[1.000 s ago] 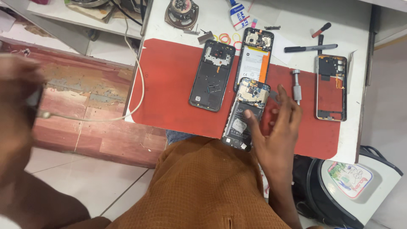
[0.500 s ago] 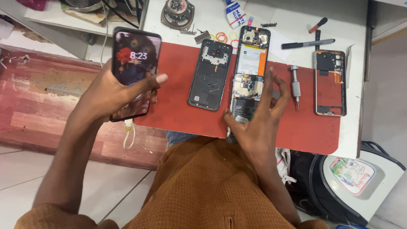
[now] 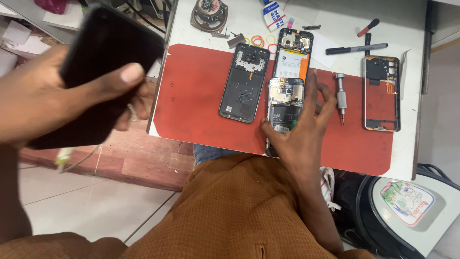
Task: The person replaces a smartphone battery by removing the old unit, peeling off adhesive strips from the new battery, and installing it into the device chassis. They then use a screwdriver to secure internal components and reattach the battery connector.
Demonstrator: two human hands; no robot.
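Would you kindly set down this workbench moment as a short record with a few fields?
Left hand: raised off the bench, gripping a dark phone, thumb across its face
Right hand: resting on an opened phone with its circuit board showing, fingers spread along its right edge
Surface: red mat on a white table
Beside the opened phone: black back cover to its left, small screwdriver to its right
Far right of the mat: bare phone frame
Behind, on the table: black marker, coloured rubber bands
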